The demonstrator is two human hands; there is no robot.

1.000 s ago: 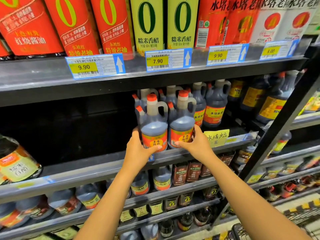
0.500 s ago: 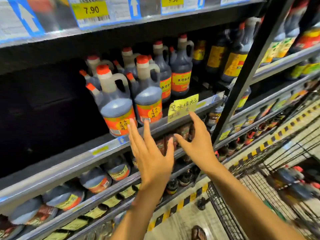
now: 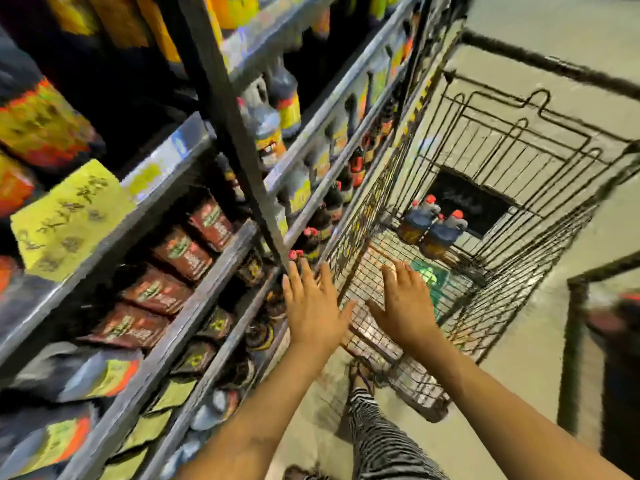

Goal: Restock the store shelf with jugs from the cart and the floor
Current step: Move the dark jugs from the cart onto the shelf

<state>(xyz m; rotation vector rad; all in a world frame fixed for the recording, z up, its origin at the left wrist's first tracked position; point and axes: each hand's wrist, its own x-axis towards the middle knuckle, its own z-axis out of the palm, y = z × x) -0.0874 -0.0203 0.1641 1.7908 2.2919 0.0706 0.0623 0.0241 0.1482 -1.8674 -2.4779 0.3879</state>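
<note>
Hands first: we see the left hand (image 3: 313,311) and the right hand (image 3: 403,303) side by side but apart, palms down, fingers spread, each holding nothing. Both hover over the near end of the wire cart (image 3: 491,271). The left hand sits in front of the cart's near left corner, beside the shelf (image 3: 166,168); the right hand sits over the cart's mesh floor. Two dark jugs (image 3: 431,228) with red caps stand upright and touching at the far end of the cart, well apart from both hands. We note further jugs on the shelf to the left, blurred. A yellow handwritten tag (image 3: 69,216) hangs on the shelf edge. A striped trouser leg (image 3: 377,441) shows below the arms.
</note>
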